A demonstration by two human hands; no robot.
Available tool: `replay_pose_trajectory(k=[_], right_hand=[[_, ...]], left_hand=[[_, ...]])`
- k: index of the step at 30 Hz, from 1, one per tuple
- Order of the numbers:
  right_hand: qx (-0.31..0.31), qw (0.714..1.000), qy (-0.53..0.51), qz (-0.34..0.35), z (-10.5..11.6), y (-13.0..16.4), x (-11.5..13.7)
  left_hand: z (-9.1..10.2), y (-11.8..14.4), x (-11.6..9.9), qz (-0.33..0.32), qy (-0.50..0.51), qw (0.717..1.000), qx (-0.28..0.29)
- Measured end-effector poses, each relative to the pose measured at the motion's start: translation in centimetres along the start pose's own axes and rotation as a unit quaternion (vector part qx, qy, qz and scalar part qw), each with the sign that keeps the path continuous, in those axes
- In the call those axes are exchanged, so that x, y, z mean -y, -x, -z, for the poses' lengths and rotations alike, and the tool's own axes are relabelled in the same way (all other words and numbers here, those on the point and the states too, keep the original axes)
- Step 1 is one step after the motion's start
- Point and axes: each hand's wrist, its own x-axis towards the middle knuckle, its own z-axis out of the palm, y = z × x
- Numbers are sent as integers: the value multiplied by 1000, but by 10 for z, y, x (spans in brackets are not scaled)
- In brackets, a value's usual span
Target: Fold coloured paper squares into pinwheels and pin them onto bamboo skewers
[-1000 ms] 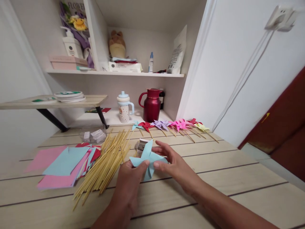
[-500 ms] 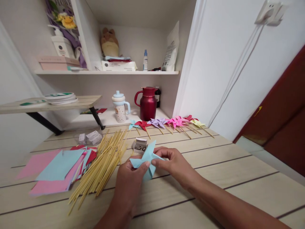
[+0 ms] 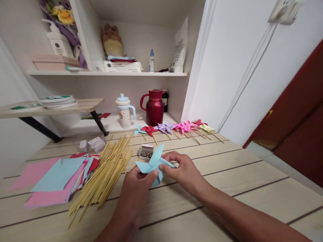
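Note:
A light blue paper pinwheel (image 3: 155, 158) is held above the table between both hands, its folded blades fanned out and no stick visible on it. My left hand (image 3: 140, 183) pinches its lower left part, thumb near the centre. From the other side my right hand (image 3: 178, 166) grips the right blade, with the thumb close to the middle. Just behind the pinwheel stands a small open box of metal pins (image 3: 145, 154). Left of my hands lies a loose pile of thin wooden sticks (image 3: 106, 178). Further left are stacked coloured paper sheets (image 3: 57, 174).
Finished pinwheels (image 3: 165, 127) on sticks lie in a row at the table's back edge. Behind them stand a red jug (image 3: 154, 109) and a pale tumbler (image 3: 124, 112). Small clear boxes (image 3: 96, 144) sit near a raised wooden stand (image 3: 83, 105) at the left.
The right blade has been brought in nearer the centre under my right thumb, and the pinwheel is tilted slightly differently. The camera view has shifted a little.

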Motion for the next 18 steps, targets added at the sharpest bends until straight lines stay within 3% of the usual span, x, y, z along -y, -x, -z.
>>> replay_pose_trajectory(k=[5,10,18], right_hand=[[-4,1000,0,6,3,-1,0],[-5,999,8,31,2,1,0],[-6,996,38,77,-1,3,0]], left_hand=[[2,-5,2,8,32,998,45],[4,-2,-2,4,49,998,30],[5,-1,-5,1,-4,1000,16]])
